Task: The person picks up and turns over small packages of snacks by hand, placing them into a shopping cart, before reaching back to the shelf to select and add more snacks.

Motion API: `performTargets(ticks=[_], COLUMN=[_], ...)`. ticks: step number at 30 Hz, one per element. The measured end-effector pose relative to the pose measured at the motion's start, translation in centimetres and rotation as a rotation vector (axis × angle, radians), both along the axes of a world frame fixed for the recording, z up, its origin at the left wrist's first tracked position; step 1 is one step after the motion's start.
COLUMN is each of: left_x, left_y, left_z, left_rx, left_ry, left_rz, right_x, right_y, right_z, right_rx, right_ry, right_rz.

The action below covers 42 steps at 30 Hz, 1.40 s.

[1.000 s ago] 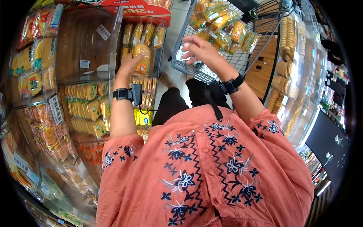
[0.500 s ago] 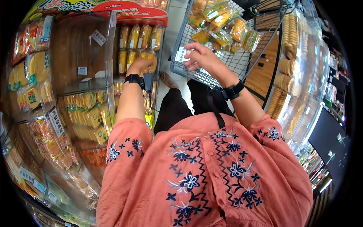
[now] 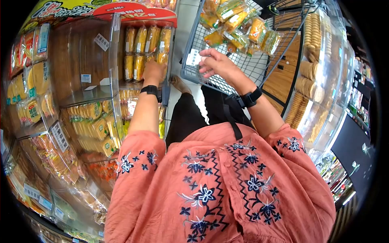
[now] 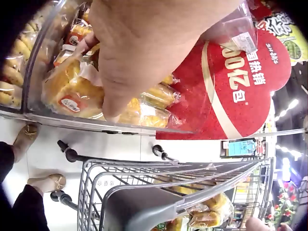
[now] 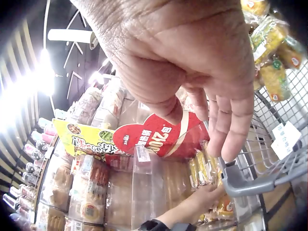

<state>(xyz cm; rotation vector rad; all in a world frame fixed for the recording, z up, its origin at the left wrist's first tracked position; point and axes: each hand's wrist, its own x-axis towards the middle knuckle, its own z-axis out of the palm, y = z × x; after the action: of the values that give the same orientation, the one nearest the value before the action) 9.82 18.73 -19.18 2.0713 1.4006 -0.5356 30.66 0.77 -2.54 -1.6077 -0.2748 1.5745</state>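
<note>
My left hand (image 3: 154, 73) reaches into a shelf bin of wrapped yellow bread rolls (image 3: 140, 40). In the left wrist view, its thumb and fingers grip a clear-wrapped bread roll (image 4: 77, 91) bearing an orange-and-white label. The hand hides part of that wrapper and neighbouring packs. My right hand (image 3: 221, 69) hovers over the near edge of the shopping cart (image 3: 192, 75), fingers loosely bent with nothing in them. Several wrapped bread rolls (image 3: 237, 20) lie piled in the cart's far part.
A red promotional sign (image 4: 231, 86) stands behind the bin. Left of it is a bare wooden shelf compartment (image 3: 81, 52) with clear dividers. Packed flat cakes (image 3: 95, 117) fill lower shelves. Stacked round biscuits (image 3: 306, 77) stand behind clear panels at right.
My left hand has lowered a bread roll from above the bin down among the others and shifted slightly right. The right hand stays nearly still over the cart's edge.
</note>
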Motion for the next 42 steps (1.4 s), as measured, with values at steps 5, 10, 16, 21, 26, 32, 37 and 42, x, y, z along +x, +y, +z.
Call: performTargets(ticks=[5, 10, 16, 21, 26, 32, 37, 42], left_x=[-0.1, 0.1, -0.6, 1.4, 2.0, 2.4, 2.1, -2.0], left_y=[0.1, -0.4, -1.5, -0.9, -0.5, -0.5, 0.0, -1.9], left_z=[2.0, 0.4, -0.6, 0.5, -2.3, -3.7, -1.1, -4.4], left_rx=[0.022, 0.022, -0.022, 0.119, 0.127, 0.091, 0.031, -0.114], left_ry=[0.029, -0.002, 0.088, -0.097, -0.135, -0.13, -0.152, -0.122], left_rz=[-0.011, -0.068, -0.096, -0.129, -0.201, -0.073, -0.046, 0.054], right_x=[0.2, 0.3, 0.7, 1.1, 1.3, 2.3, 4.1, 7.0], right_y=[-0.1, -0.5, -0.9, -1.5, -1.5, -1.9, -3.2, -4.7], right_z=[-0.2, -0.9, -1.4, -2.5, -3.0, -3.1, -3.7, -4.5], right_rx=[-0.02, -0.048, -0.062, -0.074, -0.106, -0.116, -0.07, -0.088], right_ry=[-0.003, 0.005, 0.026, 0.037, 0.016, 0.022, 0.039, 0.041], right_rz=[0.006, 0.007, -0.006, -0.011, 0.004, -0.004, -0.051, -0.183])
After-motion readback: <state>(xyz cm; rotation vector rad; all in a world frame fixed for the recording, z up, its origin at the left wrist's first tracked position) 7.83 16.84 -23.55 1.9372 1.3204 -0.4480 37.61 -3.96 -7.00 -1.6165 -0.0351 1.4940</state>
